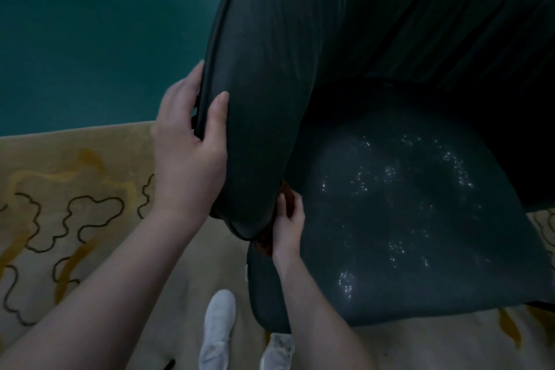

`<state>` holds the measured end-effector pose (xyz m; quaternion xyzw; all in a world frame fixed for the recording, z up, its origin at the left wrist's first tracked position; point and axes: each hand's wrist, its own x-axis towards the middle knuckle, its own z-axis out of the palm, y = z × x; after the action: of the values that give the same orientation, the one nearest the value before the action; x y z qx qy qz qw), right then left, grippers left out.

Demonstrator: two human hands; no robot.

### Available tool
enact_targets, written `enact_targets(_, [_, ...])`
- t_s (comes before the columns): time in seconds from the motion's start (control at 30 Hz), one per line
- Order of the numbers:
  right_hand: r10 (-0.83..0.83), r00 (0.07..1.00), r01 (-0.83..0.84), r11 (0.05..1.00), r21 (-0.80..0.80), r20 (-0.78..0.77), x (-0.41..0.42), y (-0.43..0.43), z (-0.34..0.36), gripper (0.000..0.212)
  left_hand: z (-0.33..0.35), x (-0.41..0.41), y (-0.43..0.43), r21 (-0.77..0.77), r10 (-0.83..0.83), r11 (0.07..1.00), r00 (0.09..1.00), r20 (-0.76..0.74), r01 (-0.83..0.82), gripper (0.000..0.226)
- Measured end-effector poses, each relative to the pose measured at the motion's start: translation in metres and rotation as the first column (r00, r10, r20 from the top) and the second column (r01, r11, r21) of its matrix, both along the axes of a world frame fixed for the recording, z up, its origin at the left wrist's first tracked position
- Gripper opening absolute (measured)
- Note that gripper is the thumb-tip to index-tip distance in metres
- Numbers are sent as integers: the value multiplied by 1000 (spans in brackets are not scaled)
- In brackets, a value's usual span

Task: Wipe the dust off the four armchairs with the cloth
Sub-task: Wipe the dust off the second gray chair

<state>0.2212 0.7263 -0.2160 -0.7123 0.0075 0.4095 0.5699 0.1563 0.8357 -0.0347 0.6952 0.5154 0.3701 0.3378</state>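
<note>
On patterned cream rug (90, 159), dark armchair (390, 219), teal surface (90, 24) beyond

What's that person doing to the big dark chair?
A person is cleaning an armchair. Their left hand grips the edge of the chair's arm, thumb on the inner side. Their right hand holds a reddish cloth low down in the gap where the arm meets the seat. The seat shows small shiny specks. The person stands in white shoes on a patterned rug.
</note>
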Motion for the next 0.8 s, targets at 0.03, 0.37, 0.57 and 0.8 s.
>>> enact_targets(0.03, [9, 1000, -9, 999, -34, 3, -4, -3, -9, 22, -1, 0, 0, 3, -1, 1000, 1000, 8, 1, 45])
enact_targets(0.37, [-191, 982, 190, 979, -77, -8, -38, -8, -31, 24, -8, -1, 1, 55, -11, 998, 1000, 22, 10, 45])
enact_targets(0.57, [-361, 930, 355, 931, -80, -76, -45, 0, -11, 17, -9, -1, 1, 44, -37, 998, 999, 22, 36, 47])
enact_targets(0.8, [-460, 888, 459, 888, 33, 17, -50, 2, 44, 20, -7, -1, 1, 54, -43, 998, 999, -7, 44, 47])
